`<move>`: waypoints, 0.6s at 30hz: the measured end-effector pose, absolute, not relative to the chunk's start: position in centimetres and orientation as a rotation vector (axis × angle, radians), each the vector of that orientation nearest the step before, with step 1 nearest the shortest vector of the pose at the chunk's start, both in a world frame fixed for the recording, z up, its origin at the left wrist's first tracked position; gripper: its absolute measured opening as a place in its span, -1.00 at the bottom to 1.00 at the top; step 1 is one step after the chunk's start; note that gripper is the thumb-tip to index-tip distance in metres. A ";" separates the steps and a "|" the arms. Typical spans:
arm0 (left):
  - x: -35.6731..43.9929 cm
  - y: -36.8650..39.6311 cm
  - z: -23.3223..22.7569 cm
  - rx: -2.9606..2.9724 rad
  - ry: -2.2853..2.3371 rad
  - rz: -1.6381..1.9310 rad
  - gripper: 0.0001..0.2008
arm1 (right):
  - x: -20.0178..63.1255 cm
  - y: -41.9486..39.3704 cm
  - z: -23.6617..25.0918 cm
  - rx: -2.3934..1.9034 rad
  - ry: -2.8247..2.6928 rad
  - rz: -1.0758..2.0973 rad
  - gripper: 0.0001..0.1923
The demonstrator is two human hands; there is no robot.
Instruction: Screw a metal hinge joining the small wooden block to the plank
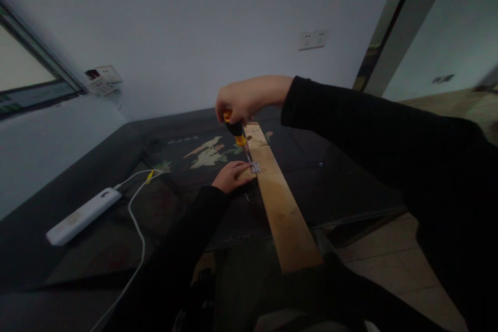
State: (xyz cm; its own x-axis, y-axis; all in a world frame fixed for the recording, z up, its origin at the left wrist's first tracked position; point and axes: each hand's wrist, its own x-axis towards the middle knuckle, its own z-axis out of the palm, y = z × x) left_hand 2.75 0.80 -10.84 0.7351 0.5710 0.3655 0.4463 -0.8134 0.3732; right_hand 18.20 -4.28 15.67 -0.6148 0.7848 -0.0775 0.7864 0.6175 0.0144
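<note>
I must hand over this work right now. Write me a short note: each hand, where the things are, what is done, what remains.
Right hand: closed on the orange-and-black screwdriver, its tip down at the small metal hinge.
Left hand: flat on the dark glass table, fingertips steadying the long pale wooden plank beside the hinge.
Done: hinge sits on the plank's left edge.
Left: whether its screws are fully in cannot be told; check them.

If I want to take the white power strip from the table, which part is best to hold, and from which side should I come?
Probably grip the white power strip across its long middle, coming from above. It lies flat on the dark table, with both long sides free. Its white cable leaves the far end, so avoid that end. Both hands are busy elsewhere.
</note>
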 end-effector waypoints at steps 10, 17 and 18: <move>2.9 0.9 -11.1 2.645 0.802 0.718 -0.51 | 19.0 -3.4 13.1 1.718 2.803 0.598 -0.59; 2.7 0.9 -11.2 2.643 0.804 0.714 -0.52 | 19.3 -3.3 14.5 1.520 2.747 -0.026 -0.63; 2.7 0.9 -11.2 2.640 0.808 0.715 -0.52 | 19.3 -3.3 14.7 1.499 2.743 -0.059 -0.63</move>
State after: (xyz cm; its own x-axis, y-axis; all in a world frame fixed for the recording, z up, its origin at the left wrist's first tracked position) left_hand 2.71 0.91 -11.24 0.7197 0.5850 0.3739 0.4417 -0.8013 0.4035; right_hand 19.25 -3.29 14.68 -0.5402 0.8409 -0.0316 0.8415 0.5397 -0.0257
